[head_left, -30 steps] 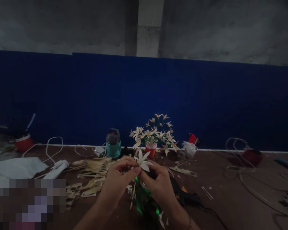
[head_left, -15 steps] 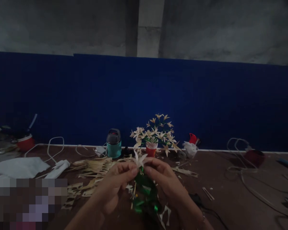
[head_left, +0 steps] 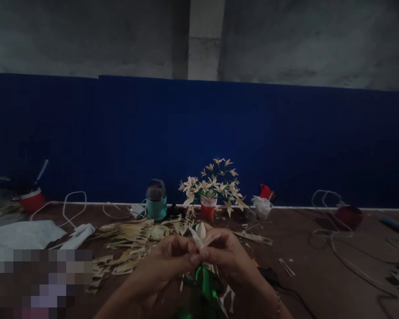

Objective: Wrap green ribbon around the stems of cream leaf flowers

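Both hands meet low in the middle of the view, around a pale handmade flower [head_left: 202, 237] with pointed petals. My left hand [head_left: 173, 257] pinches the flower's base from the left. From the right, my right hand [head_left: 228, 252] pinches the same base, thumb close to the other thumb. A shiny green ribbon [head_left: 206, 281] hangs below the fingers. Any stem inside the grip is hidden. Just beyond the hands, a bunch of similar flowers [head_left: 216, 181] stands in a red cup [head_left: 208, 207].
Dry husk pieces [head_left: 129, 235] lie left of the hands. A teal flask [head_left: 156, 201] stands near the blue panel [head_left: 119, 133]. A white plastic bag [head_left: 26, 232], a white cable [head_left: 335, 248], a dark red cup [head_left: 349, 217] and thin sticks [head_left: 287, 267] lie about the table.
The flower has moved slightly right and down and tilted, with its petals turned. My thumbs have come together at its base. The green ribbon below has shifted.
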